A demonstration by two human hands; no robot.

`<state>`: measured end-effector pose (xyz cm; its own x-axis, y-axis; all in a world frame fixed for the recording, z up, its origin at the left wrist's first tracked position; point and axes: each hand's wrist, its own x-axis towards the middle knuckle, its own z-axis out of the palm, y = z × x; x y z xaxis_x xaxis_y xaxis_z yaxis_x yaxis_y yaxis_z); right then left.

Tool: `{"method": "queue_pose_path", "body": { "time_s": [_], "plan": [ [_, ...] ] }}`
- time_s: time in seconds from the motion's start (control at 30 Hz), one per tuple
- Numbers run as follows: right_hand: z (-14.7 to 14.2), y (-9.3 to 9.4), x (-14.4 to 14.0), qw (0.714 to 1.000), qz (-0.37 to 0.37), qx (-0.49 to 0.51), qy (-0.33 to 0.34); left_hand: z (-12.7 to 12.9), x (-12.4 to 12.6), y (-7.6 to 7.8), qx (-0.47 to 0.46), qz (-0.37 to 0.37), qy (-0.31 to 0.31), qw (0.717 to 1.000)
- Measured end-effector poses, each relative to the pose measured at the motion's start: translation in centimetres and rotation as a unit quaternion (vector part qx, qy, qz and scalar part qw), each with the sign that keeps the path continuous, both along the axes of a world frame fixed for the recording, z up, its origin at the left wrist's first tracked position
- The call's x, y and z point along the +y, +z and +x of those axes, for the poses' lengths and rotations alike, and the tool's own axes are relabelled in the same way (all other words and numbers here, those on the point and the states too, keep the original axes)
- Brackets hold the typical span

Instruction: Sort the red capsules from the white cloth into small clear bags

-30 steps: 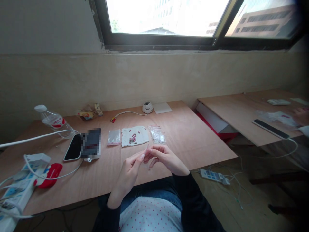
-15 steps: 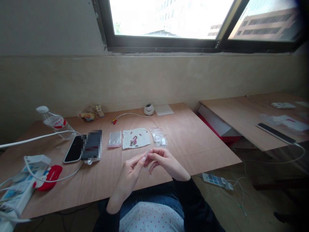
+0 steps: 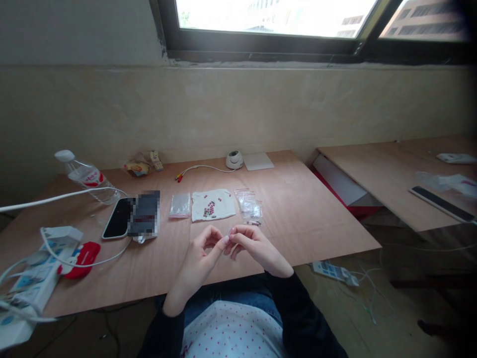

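Note:
My left hand (image 3: pixel 203 254) and my right hand (image 3: pixel 257 246) meet above the desk's front part, thumbs and fingertips pinched together. Between them is a small clear plastic bag (image 3: pixel 229 231), mostly hidden by the fingers. Just beyond lies a folded white cloth (image 3: pixel 225 201) with several small red and metallic pieces (image 3: pixel 210 209) scattered on it. A stack of clear zip bags (image 3: pixel 180 205) rests left of the cloth. To its right, more clear zip bags (image 3: pixel 246 200) overlap, with small dark items at their near edge.
On the left are a water bottle (image 3: pixel 91 179), a phone (image 3: pixel 118 219), a red-and-white item (image 3: pixel 84 259) and a power strip (image 3: pixel 44 278) with cables. A dome camera (image 3: pixel 234 160) and a white flat box (image 3: pixel 259 161) stand at the back. Another desk (image 3: pixel 372 164) is at right.
The view has tilted down slightly, so things sit higher in the picture. My fingers have shifted a little around the bag, less of which shows now.

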<state>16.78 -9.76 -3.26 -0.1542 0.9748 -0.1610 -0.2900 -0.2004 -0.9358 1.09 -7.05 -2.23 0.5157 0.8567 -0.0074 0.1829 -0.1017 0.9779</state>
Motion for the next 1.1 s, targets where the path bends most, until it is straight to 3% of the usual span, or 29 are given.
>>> {"method": "queue_pose_path", "body": {
  "time_s": [0.17, 0.37, 0.63, 0.77, 0.93, 1.0, 1.1],
  "plan": [
    [-0.3, -0.2, -0.1, 1.000, -0.005, -0.016, 0.002, 0.0, -0.2, 0.3, 0.049, 0.020, -0.076, 0.996],
    [-0.7, -1.0, -0.1, 1.000, -0.003, -0.026, -0.008, 0.3, -0.5, 1.0, 0.079, 0.037, -0.090, 0.992],
    [-1.6, -2.1, -0.1, 0.998, 0.020, -0.053, -0.006, 0.2, -0.4, 0.6, 0.108, 0.076, -0.041, 0.990],
    [-2.1, -2.2, -0.2, 0.991, 0.060, -0.116, -0.035, 0.3, -0.3, 0.0, 0.155, 0.113, -0.017, 0.981],
    [-2.7, -2.1, -0.4, 0.945, 0.110, -0.281, -0.123, 0.4, -0.2, -0.5, 0.294, 0.226, 0.058, 0.927],
    [-2.8, -2.0, -0.5, 0.921, 0.113, -0.347, -0.138, 0.2, 0.0, -0.6, 0.329, 0.239, 0.089, 0.909],
    [-3.1, -1.9, -0.6, 0.898, 0.109, -0.400, -0.147, -0.2, 0.4, -0.8, 0.325, 0.228, 0.145, 0.906]
  ]
}}
